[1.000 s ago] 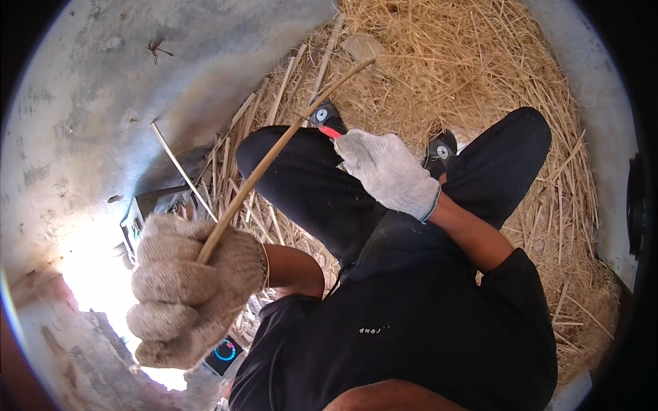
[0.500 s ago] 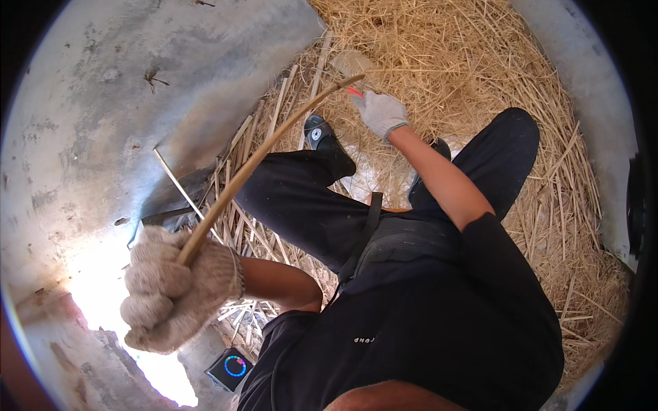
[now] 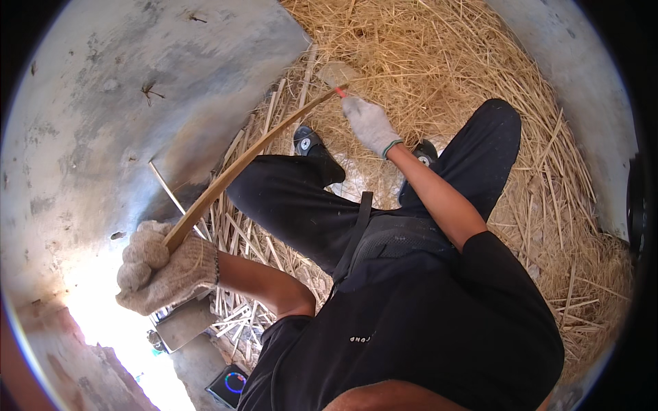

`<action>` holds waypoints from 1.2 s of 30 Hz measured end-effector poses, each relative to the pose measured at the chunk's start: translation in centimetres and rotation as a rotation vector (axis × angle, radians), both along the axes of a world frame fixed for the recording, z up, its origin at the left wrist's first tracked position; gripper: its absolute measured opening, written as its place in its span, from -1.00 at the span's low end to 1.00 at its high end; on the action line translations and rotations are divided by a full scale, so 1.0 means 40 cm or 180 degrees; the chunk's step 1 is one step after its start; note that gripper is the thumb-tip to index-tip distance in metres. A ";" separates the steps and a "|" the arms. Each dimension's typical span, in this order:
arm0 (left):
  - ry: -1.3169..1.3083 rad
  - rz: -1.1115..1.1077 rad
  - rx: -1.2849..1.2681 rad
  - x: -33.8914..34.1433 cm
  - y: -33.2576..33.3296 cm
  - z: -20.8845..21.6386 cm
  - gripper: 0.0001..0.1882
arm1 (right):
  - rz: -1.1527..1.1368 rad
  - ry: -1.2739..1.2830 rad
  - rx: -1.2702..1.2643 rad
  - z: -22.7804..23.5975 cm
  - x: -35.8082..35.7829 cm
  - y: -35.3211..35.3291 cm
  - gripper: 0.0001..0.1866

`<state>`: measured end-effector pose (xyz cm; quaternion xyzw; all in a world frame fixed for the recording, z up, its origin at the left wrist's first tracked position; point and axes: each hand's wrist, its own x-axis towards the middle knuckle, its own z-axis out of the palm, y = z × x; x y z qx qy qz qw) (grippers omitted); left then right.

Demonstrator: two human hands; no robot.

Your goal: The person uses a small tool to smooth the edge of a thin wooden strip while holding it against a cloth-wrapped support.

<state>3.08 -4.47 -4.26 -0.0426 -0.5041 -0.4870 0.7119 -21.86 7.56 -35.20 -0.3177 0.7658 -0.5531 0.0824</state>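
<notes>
A long, slightly curved bamboo strip (image 3: 253, 152) slants across from the lower left to the upper middle. My left hand (image 3: 168, 270), in a knitted glove, is closed around its near end. At the far end is my right hand (image 3: 371, 127), also gloved, with its fingers closed on a red-handled tool (image 3: 340, 92). The red part touches or lies right beside the strip's tip. The tool's working end is too small and hidden to make out, so its exact kind does not show.
Pale shavings and thin strips (image 3: 439, 61) cover the floor around my bent legs. A grey wall (image 3: 123, 123) rises on the left, with a pale stick (image 3: 171, 188) near it. A dark device with a glowing ring (image 3: 229, 387) lies at lower left.
My right hand has shifted a little left and toward me with the red-handled tool. The left hand has moved slightly up and left, and the bamboo strip has turned to show a broader face.
</notes>
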 end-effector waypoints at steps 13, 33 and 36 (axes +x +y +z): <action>-0.0828 -0.0537 -0.1184 -0.009 0.050 0.012 -0.38 | 0.0043 -0.1234 0.3071 -0.407 -0.104 0.032 -0.37; -0.0470 -0.0697 -0.0938 -0.014 0.053 -0.063 -0.59 | 0.0969 0.0615 0.1020 0.268 0.177 0.048 -0.56; -0.0314 -0.0659 -0.0765 -0.038 0.096 -0.040 -0.56 | 0.0931 0.0748 0.2293 -0.059 -0.001 0.079 -0.52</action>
